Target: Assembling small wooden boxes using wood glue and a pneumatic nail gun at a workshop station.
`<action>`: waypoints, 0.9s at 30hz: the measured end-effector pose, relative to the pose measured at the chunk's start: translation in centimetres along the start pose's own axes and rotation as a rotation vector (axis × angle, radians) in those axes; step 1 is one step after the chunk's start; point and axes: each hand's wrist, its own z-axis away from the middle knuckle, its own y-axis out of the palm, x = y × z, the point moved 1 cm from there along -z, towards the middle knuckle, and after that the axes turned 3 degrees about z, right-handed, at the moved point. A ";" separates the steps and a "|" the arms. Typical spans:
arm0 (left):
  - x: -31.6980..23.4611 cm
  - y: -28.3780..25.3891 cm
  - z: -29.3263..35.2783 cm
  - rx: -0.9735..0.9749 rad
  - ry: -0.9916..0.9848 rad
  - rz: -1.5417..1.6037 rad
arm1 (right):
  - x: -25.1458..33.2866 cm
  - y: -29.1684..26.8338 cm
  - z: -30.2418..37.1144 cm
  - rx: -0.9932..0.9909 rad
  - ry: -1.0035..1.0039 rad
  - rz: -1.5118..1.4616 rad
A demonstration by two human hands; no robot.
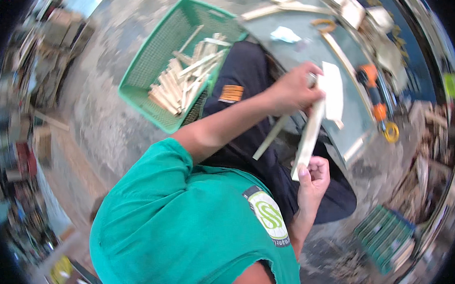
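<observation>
My left hand (292, 89) is closed around the top of a pale wooden slat (307, 138) and a thin stick (270, 138), beside a flat white piece (333, 89) at the fingertips. My right hand (313, 176) grips the lower end of the same slat, which runs slanted between both hands. The hands work over my lap in dark trousers (244, 77), just in front of a grey tabletop (305, 48). My green shirt (180, 221) fills the lower middle of the view.
A green plastic basket (146, 64) with several cut wooden sticks stands on the concrete floor to the left. The tabletop carries wood strips, an orange-handled tool (371, 85) and a yellow ring (391, 132). A green crate (387, 236) sits at lower right; clutter lines the edges.
</observation>
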 end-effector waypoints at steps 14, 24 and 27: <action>-0.3 -33.4 8.4 -0.985 0.197 0.124 | 1.0 4.7 -5.9 -0.053 0.193 -0.108; 17.8 -50.4 17.8 -1.425 -0.542 -1.124 | 0.9 6.7 -8.1 -0.060 0.224 0.038; 20.7 -51.2 18.0 -1.419 -0.563 -1.411 | 0.9 7.7 -8.6 -0.136 0.283 0.118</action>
